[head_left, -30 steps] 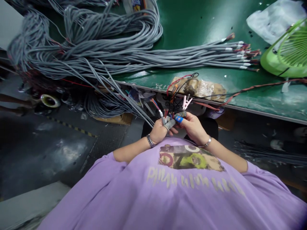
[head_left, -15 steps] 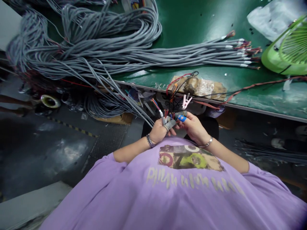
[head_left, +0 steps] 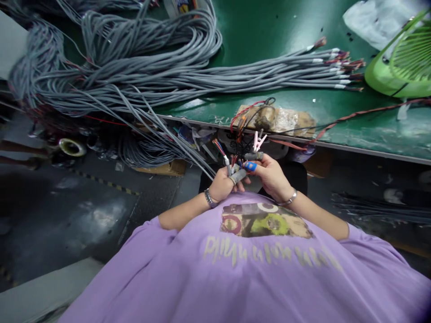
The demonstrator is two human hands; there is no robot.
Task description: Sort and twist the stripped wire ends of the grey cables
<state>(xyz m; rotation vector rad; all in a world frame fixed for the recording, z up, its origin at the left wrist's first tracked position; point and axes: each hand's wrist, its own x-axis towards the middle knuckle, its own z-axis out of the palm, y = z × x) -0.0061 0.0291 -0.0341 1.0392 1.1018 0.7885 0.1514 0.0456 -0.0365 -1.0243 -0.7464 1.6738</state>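
My left hand [head_left: 223, 185] is closed round the end of a grey cable [head_left: 226, 162], whose thin coloured wires fan out past a white sleeve. Grey tape covers my left thumb. My right hand [head_left: 272, 174] meets it from the right, with blue tape on the thumb and a grey wrap on the index finger. Its fingertips pinch at fine coloured wires [head_left: 235, 159] between the two hands; exactly which wires they grip is too small to make out. Just above the right hand stands a pink clip [head_left: 258, 141] at the bench edge.
A large bundle of grey cables [head_left: 161, 76] lies across the green bench [head_left: 276, 27], stripped ends to the right. A green fan [head_left: 397, 67] and a plastic bag stand at right. A taped cardboard piece [head_left: 296, 122] lies at the bench edge. More cable coils [head_left: 144, 150] are below.
My right thumb and fingers have shifted slightly left, closer to my left hand, over the wires. My left hand keeps its hold on the cable. The view has moved a little.
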